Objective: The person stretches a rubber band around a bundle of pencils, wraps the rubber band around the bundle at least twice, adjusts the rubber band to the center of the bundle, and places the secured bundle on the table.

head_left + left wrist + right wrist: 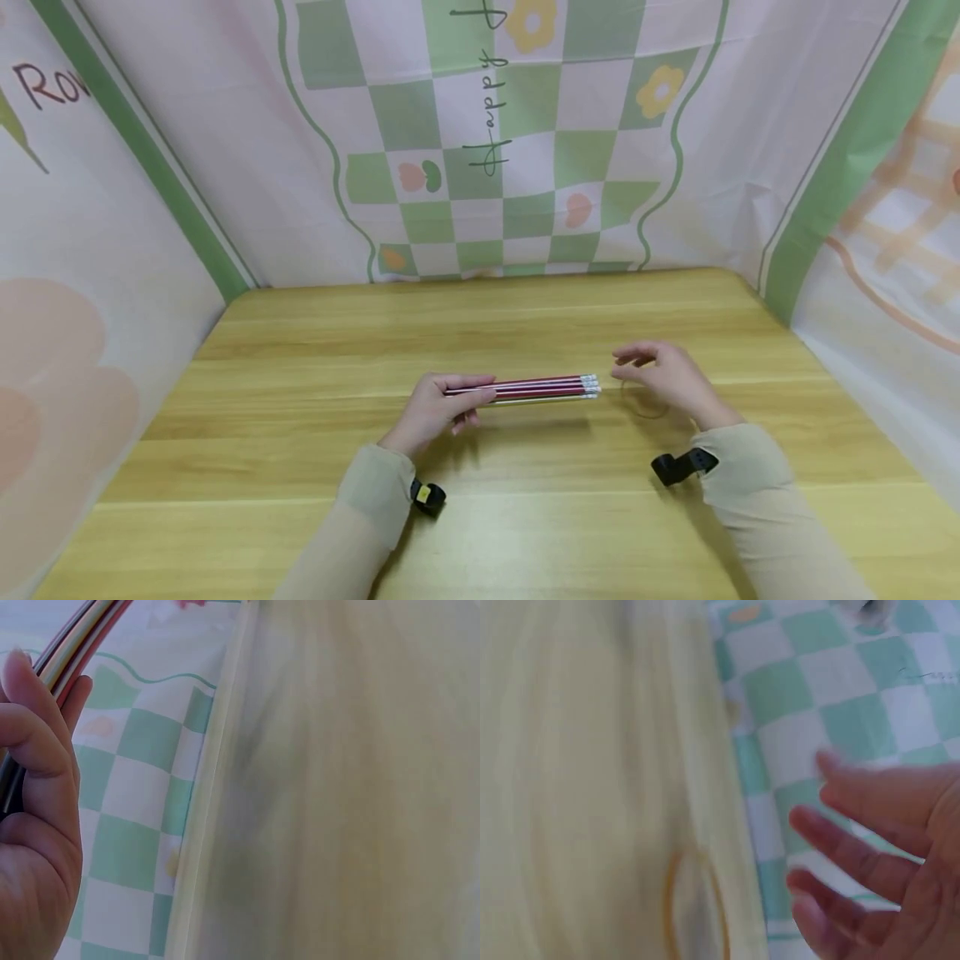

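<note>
A bundle of several pencils (536, 390), dark red and white with a yellow one along the lower side, lies level in my left hand (442, 406). Thumb and fingers grip it near its left end, and the silvery ends point right. In the left wrist view the same pencils (71, 652) pass between the fingers of the left hand (37, 787). My right hand (667, 379) is just right of the silvery ends, fingers loosely bent and holding nothing. Below it shows a thin rubber band (647, 414), an orange-brown loop (667, 900) in the right wrist view, apart from the fingers.
Both hands are over a wooden table (480, 533). A printed cloth (465, 233) with green checks rises behind its far edge, and more cloth hangs at both sides. Each wrist carries a small black camera (430, 498).
</note>
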The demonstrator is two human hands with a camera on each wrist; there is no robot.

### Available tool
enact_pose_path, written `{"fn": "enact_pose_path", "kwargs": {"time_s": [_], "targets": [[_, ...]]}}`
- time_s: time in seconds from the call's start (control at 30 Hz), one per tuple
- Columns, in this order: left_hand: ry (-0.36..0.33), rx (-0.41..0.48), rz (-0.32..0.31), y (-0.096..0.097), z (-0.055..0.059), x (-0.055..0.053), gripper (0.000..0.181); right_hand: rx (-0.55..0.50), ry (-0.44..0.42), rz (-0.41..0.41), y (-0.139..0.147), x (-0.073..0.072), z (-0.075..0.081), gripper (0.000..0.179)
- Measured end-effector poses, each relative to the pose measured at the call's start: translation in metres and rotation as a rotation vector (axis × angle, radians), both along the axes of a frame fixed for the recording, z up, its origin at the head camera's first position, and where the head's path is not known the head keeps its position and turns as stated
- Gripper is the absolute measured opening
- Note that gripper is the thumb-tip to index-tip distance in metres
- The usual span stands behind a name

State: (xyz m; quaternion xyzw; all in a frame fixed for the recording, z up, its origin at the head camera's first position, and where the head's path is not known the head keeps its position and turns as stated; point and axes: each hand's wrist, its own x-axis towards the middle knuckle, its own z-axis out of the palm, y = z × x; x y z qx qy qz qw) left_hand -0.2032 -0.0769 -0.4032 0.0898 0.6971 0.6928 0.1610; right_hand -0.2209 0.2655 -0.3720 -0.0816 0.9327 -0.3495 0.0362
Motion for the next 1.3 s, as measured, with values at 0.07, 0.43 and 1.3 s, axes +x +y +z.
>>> {"fn": "enact_pose_path", "kwargs": {"time_s": [0.07, 0.43, 1.3], "targets": [[-0.006, -0.003, -0.003, -0.001, 0.000, -0.001, 0.036, 0.049, 0.013, 0.006, 0.006, -0.002, -0.004, 0.041], [-0.011, -0.024, -0.016, -0.003, 0.002, -0.003, 0.037, 0.236, -0.053, 0.047, 0.024, -0.013, -0.016, 0.027], [0.034, -0.043, -0.038, -0.005, 0.007, -0.001, 0.037, 0.196, -0.086, 0.021, 0.021, -0.013, -0.019, 0.020]]}}
